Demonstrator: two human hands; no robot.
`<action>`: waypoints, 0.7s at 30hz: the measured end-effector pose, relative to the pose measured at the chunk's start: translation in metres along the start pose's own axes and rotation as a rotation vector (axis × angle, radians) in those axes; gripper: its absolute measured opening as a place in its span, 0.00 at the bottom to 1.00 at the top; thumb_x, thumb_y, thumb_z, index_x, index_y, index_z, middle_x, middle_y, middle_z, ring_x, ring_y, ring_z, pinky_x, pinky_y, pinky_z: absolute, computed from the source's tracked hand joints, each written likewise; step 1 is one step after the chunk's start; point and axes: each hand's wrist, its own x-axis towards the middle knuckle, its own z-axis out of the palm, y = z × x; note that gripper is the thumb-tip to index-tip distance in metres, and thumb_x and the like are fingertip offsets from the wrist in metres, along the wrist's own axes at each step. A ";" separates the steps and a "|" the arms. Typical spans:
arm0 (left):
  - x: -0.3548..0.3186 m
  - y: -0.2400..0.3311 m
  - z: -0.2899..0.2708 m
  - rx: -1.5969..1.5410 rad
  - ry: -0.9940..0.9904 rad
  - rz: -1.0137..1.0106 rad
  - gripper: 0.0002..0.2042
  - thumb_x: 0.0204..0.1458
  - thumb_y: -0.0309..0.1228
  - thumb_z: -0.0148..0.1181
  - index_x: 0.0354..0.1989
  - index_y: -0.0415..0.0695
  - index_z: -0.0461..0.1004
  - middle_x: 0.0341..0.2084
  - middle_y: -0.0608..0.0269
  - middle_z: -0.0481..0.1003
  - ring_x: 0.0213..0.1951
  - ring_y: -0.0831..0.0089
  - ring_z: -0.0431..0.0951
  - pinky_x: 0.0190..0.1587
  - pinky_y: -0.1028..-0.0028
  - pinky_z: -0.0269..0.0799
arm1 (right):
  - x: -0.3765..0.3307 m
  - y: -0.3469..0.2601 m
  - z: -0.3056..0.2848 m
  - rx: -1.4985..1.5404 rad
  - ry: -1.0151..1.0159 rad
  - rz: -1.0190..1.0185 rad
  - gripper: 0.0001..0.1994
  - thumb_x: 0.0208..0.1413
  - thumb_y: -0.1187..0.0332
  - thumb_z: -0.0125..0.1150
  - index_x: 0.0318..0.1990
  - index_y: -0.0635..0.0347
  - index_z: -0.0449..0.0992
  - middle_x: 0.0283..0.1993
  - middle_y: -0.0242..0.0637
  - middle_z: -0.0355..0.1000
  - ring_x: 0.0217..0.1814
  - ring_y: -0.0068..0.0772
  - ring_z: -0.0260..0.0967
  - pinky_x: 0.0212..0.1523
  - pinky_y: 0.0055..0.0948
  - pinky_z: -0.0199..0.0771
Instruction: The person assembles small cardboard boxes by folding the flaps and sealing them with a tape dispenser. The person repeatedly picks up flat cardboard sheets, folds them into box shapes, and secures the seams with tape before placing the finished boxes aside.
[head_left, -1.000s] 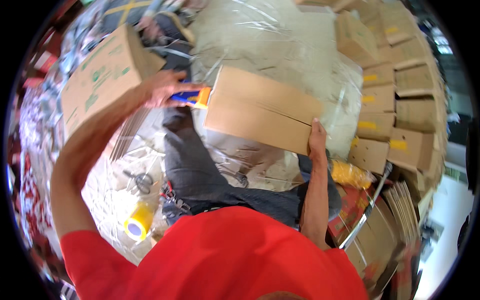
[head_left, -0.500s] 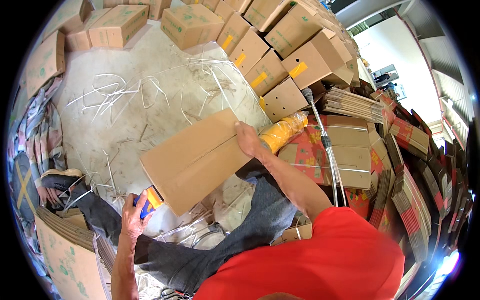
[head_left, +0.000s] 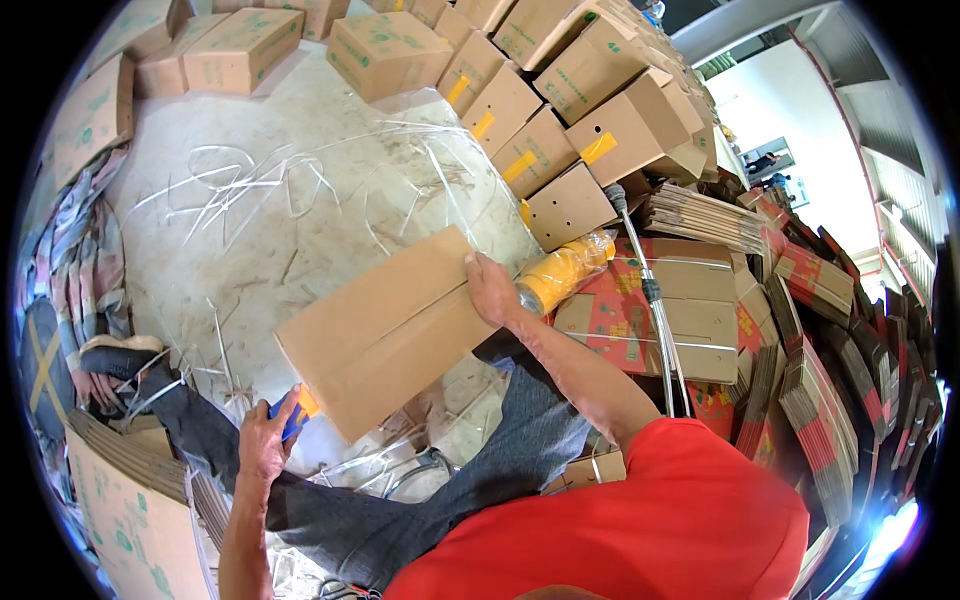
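A plain brown cardboard box (head_left: 380, 320) lies slantwise in front of me, its top flaps meeting in a seam along the middle. My left hand (head_left: 265, 440) is closed round a blue tape dispenser (head_left: 292, 412) with an orange part. The dispenser is against the box's lower left end, and that end face is mostly hidden from view. At the opposite end my right hand (head_left: 492, 290) grips the box by its upper right edge, with the fingers partly out of sight.
White strapping strips (head_left: 235, 185) litter the pale floor. Taped cartons (head_left: 570, 205) are stacked at the upper right, beside a roll of yellow tape (head_left: 565, 270) in clear wrap. A metal pole (head_left: 655, 310) leans over flattened red-and-brown cartons (head_left: 690, 300). More flattened cardboard (head_left: 140, 520) stands at lower left.
The box has shifted slightly toward me and to the left, with my right hand still on it. The dispenser in my left hand now sits closer against the box's end.
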 end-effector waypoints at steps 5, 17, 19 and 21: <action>0.078 0.025 -0.048 0.338 0.044 0.095 0.20 0.61 0.37 0.58 0.63 0.60 0.76 0.23 0.59 0.75 0.31 0.60 0.81 0.33 0.53 0.75 | 0.034 0.046 -0.007 -0.211 0.144 -0.389 0.14 0.69 0.66 0.45 0.39 0.67 0.75 0.37 0.62 0.75 0.42 0.72 0.73 0.39 0.61 0.71; 0.027 0.025 0.031 -0.166 -0.042 -0.784 0.19 0.58 0.42 0.65 0.56 0.49 0.80 0.39 0.48 0.84 0.44 0.50 0.86 0.45 0.55 0.81 | 0.037 0.041 -0.004 0.349 -0.209 0.045 0.25 0.77 0.58 0.40 0.45 0.76 0.76 0.43 0.43 0.77 0.44 0.32 0.68 0.49 0.34 0.72; 0.016 0.034 0.026 -0.388 0.308 -0.831 0.25 0.58 0.44 0.66 0.63 0.50 0.75 0.44 0.47 0.84 0.47 0.46 0.84 0.49 0.54 0.80 | 0.037 0.038 -0.007 0.458 -0.196 0.112 0.26 0.77 0.58 0.40 0.45 0.77 0.77 0.42 0.43 0.76 0.43 0.32 0.68 0.49 0.34 0.72; 0.011 0.062 0.022 -0.695 0.676 -0.849 0.29 0.60 0.45 0.67 0.68 0.48 0.71 0.50 0.46 0.82 0.51 0.49 0.83 0.56 0.58 0.78 | 0.030 0.036 -0.010 0.512 -0.228 0.166 0.27 0.77 0.57 0.39 0.45 0.77 0.76 0.43 0.44 0.77 0.44 0.33 0.69 0.49 0.33 0.72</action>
